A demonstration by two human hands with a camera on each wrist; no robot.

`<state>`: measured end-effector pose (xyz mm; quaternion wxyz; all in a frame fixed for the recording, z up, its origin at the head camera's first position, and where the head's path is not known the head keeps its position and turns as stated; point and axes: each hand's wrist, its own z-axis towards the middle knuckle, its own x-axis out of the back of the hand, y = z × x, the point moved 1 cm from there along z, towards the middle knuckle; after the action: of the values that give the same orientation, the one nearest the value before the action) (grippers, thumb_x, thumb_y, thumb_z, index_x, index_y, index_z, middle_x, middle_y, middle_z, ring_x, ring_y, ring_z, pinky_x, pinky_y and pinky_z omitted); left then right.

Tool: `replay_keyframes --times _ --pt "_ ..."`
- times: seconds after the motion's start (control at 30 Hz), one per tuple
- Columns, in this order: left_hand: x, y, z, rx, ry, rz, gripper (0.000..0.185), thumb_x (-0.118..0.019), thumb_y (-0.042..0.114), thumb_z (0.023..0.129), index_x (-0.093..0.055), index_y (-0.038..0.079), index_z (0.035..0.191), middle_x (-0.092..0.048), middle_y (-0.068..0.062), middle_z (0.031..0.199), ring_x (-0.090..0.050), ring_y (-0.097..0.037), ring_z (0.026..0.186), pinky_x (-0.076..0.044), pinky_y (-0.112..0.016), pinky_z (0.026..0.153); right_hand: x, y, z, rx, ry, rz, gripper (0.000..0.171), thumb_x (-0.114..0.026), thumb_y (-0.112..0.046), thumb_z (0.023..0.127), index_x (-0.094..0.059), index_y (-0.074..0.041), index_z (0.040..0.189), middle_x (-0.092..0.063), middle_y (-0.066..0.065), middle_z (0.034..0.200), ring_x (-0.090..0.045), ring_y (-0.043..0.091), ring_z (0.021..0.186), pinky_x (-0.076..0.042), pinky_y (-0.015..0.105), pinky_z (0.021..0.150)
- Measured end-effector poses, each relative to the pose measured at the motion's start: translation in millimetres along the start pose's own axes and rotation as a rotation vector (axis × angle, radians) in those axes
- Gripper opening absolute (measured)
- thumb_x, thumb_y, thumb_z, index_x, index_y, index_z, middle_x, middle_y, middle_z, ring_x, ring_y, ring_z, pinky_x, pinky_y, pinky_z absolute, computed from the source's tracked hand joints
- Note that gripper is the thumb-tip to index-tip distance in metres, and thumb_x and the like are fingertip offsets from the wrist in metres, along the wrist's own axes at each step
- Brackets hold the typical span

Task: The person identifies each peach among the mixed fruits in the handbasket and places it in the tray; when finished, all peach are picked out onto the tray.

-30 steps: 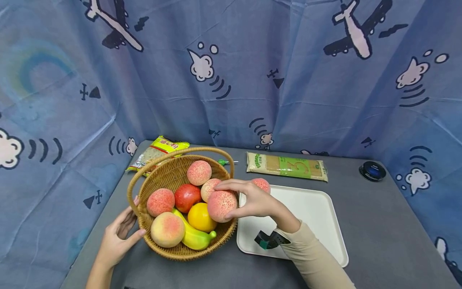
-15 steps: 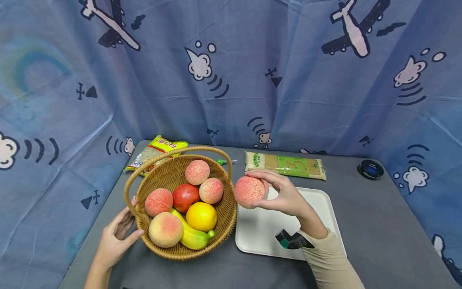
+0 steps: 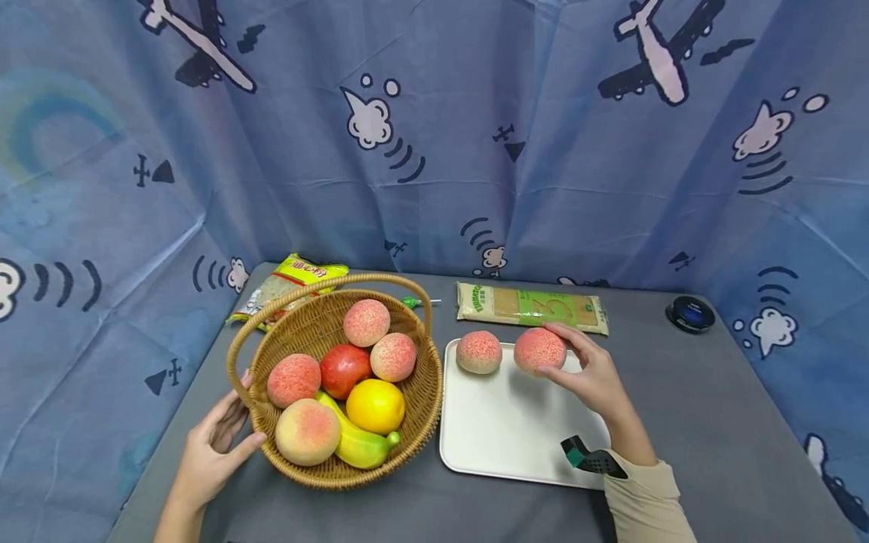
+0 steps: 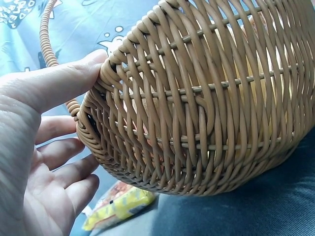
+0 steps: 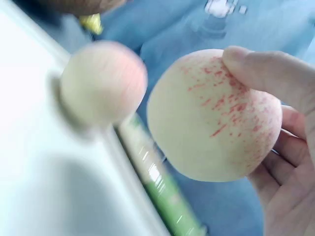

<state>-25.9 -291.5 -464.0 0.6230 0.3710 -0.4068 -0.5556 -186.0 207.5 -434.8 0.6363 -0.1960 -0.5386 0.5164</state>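
My left hand (image 3: 212, 445) holds the left side of a wicker basket (image 3: 421, 396), below the foot of its arched handle. In the left wrist view the thumb lies on the woven rim (image 4: 106, 78), the fingers curled behind it. Inside the basket are several peaches (image 3: 308, 431), a red apple-like fruit (image 3: 345, 371), a yellow lemon-like fruit (image 3: 376, 406) and a banana (image 3: 360, 445). With thumb and fingers, my right hand (image 3: 600, 381) grips a speckled peach (image 3: 538, 349) over the far part of a white tray (image 3: 502, 430). Another peach (image 3: 479, 352) sits at the tray's far left corner.
Behind the tray lies a green-labelled noodle packet (image 3: 532, 306). A yellow snack-style bag (image 3: 292, 280) is partly hidden by the basket. A small green item with a white stick (image 3: 414, 302) lies between them. At the back right sits a round black object (image 3: 690, 313); a blue curtain (image 3: 434, 151) stands behind.
My right hand has carried the speckled peach from the basket rightward to above the tray, uncovering the peach on the tray. The left hand has stayed on the basket.
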Motion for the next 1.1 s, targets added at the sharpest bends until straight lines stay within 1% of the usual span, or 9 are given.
replay_keyframes --times 0.13,0.33,0.5,0.6,0.67,0.73,0.9,1.03,1.1 --pt "-0.3 0.9 0.1 -0.007 0.004 0.002 0.076 -0.058 -0.028 0.075 -0.024 -0.016 0.142 -0.029 -0.013 0.154 -0.037 -0.006 0.137 -0.033 -0.014 0.11 0.7 26.6 -5.1 -0.052 0.023 -0.011 0.066 -0.079 0.002 0.073 -0.052 0.0 0.133 -0.051 0.021 0.134 -0.043 -0.012 0.117 -0.034 0.0 0.098" --pt "0.1 1.3 -0.1 -0.002 0.003 -0.009 0.076 -0.058 -0.028 0.075 -0.024 -0.016 0.142 -0.03 -0.008 0.154 -0.037 -0.006 0.136 -0.033 -0.014 0.11 -5.1 54.7 -4.9 -0.09 -0.001 0.011 0.065 -0.078 -0.001 0.075 -0.05 0.001 0.134 -0.05 0.022 0.134 -0.041 -0.013 0.115 -0.031 -0.002 0.098" --pt "0.5 0.9 0.2 0.025 -0.002 -0.006 0.077 -0.058 -0.028 0.076 -0.023 -0.015 0.143 -0.029 -0.008 0.155 -0.037 -0.005 0.136 -0.032 -0.014 0.11 -8.9 62.3 -3.9 -0.11 -0.013 0.007 0.063 -0.077 -0.004 0.078 -0.049 0.003 0.134 -0.05 0.02 0.134 -0.042 -0.013 0.114 -0.031 -0.002 0.098" --pt "-0.2 0.7 0.3 0.025 0.002 -0.009 0.077 -0.057 -0.029 0.075 -0.023 -0.015 0.143 -0.03 -0.007 0.155 -0.037 -0.005 0.136 -0.033 -0.014 0.11 -10.5 66.1 -3.8 -0.11 -0.026 -0.001 0.063 -0.076 -0.006 0.079 -0.048 0.003 0.135 -0.05 0.021 0.134 -0.041 -0.014 0.115 -0.03 -0.002 0.099" --pt "-0.7 0.8 0.2 0.015 0.003 -0.012 0.077 -0.057 -0.029 0.075 -0.024 -0.016 0.143 -0.031 -0.006 0.154 -0.038 -0.005 0.136 -0.033 -0.014 0.11 -11.1 68.2 -4.5 -0.113 -0.038 0.011 0.063 -0.076 -0.007 0.08 -0.047 0.003 0.136 -0.049 0.021 0.136 -0.04 -0.015 0.116 -0.029 -0.002 0.1" --pt "-0.9 0.3 0.9 -0.029 -0.007 -0.023 0.075 -0.057 -0.029 0.075 -0.024 -0.018 0.142 -0.032 -0.007 0.154 -0.038 -0.007 0.136 -0.034 -0.014 0.109 -11.3 70.3 -4.8 -0.113 -0.048 0.039 0.064 -0.075 -0.006 0.081 -0.046 0.003 0.137 -0.047 0.022 0.137 -0.039 -0.015 0.117 -0.029 -0.002 0.1" --pt "-0.9 0.5 2.2 -0.102 -0.025 -0.052 0.072 -0.056 -0.029 0.075 -0.024 -0.021 0.139 -0.033 -0.009 0.153 -0.039 -0.009 0.136 -0.035 -0.014 0.109 -11.8 73.7 -4.4 -0.132 -0.091 0.087 0.065 -0.073 -0.006 0.083 -0.042 0.002 0.14 -0.043 0.022 0.14 -0.039 -0.014 0.117 -0.031 -0.001 0.098" --pt "-1.7 1.1 1.6 -0.091 -0.015 -0.057 0.071 -0.056 -0.03 0.075 -0.024 -0.022 0.139 -0.033 -0.009 0.153 -0.04 -0.009 0.136 -0.034 -0.014 0.109 -12.2 74.9 -3.9 -0.155 -0.116 0.082 0.068 -0.073 -0.009 0.083 -0.039 0.001 0.141 -0.042 0.02 0.142 -0.038 -0.014 0.118 -0.03 -0.001 0.098" --pt "-2.3 1.3 1.3 -0.071 -0.008 -0.05 0.072 -0.056 -0.03 0.075 -0.025 -0.02 0.139 -0.034 -0.007 0.153 -0.04 -0.008 0.135 -0.035 -0.014 0.109 -12.3 75.5 -3.7 -0.174 -0.126 0.075 0.07 -0.074 -0.011 0.083 -0.038 0.0 0.142 -0.041 0.02 0.143 -0.039 -0.009 0.12 -0.03 -0.002 0.097"
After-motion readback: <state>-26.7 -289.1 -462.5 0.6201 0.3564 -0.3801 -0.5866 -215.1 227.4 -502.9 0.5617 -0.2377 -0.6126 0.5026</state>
